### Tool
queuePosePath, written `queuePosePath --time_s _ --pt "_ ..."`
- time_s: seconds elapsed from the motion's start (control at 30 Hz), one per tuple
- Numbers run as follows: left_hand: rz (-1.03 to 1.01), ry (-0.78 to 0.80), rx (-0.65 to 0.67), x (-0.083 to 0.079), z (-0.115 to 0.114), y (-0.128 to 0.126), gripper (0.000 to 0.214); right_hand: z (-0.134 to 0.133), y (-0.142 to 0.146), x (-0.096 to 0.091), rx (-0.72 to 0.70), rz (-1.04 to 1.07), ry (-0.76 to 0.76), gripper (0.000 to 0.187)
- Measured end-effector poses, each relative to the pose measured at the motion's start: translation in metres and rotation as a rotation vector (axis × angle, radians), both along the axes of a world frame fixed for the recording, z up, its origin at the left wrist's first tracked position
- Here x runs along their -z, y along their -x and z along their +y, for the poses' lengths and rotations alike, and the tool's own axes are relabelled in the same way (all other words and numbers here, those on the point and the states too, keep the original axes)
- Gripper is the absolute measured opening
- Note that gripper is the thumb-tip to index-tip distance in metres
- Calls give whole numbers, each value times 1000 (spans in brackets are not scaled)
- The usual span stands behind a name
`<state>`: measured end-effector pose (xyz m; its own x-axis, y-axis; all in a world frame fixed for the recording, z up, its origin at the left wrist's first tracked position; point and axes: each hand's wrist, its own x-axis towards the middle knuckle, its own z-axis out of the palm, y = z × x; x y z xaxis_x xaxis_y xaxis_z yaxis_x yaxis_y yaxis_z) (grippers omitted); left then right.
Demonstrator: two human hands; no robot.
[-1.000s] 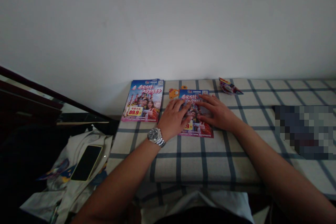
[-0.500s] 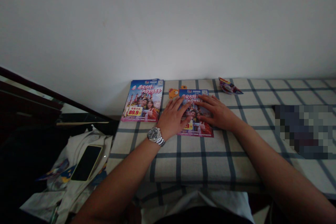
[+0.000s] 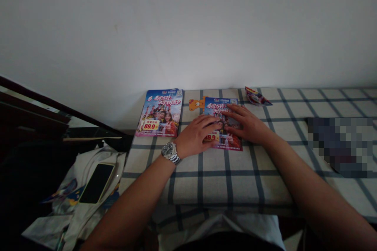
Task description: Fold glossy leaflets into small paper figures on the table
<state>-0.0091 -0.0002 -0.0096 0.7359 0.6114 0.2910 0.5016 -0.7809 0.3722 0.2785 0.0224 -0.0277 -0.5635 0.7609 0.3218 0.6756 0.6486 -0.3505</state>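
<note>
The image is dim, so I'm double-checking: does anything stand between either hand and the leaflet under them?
Nothing visible does. The left hand and right hand both directly overlap the leaflet. The folded colourful piece lies beyond it to the right, not in between.

The table [image 3: 241,188] has a checked cloth [image 3: 188,180]; on this lie, from left, a leaflet pile [image 3: 160,113], a bear picture [image 3: 195,104], another leaflet [image 3: 228,142], a crumpled paper [image 3: 256,97]; a blurred thing [image 3: 338,145] also.

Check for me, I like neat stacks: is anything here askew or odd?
Yes: the left flyer stack is uneven, a lower sheet showing along its left. Near the wall, a colourful piece looks folded or crumpled.
</note>
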Motion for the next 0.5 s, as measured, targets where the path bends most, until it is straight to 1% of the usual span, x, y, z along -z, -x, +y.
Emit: queuePosePath --time_s 0.1,0.2,0.33,0.5 --pt "20 28 32 -1 -1 2 56 0 -1 0 11 20 0 58" --pt "37 33 21 1 -1 3 63 0 1 -2 13 46 1 56" --pt "30 18 -26 3 0 3 58 -2 3 -7 -3 78 6 55" --pt "28 2 -57 0 0 4 48 -5 3 -11 -91 88 54 53"
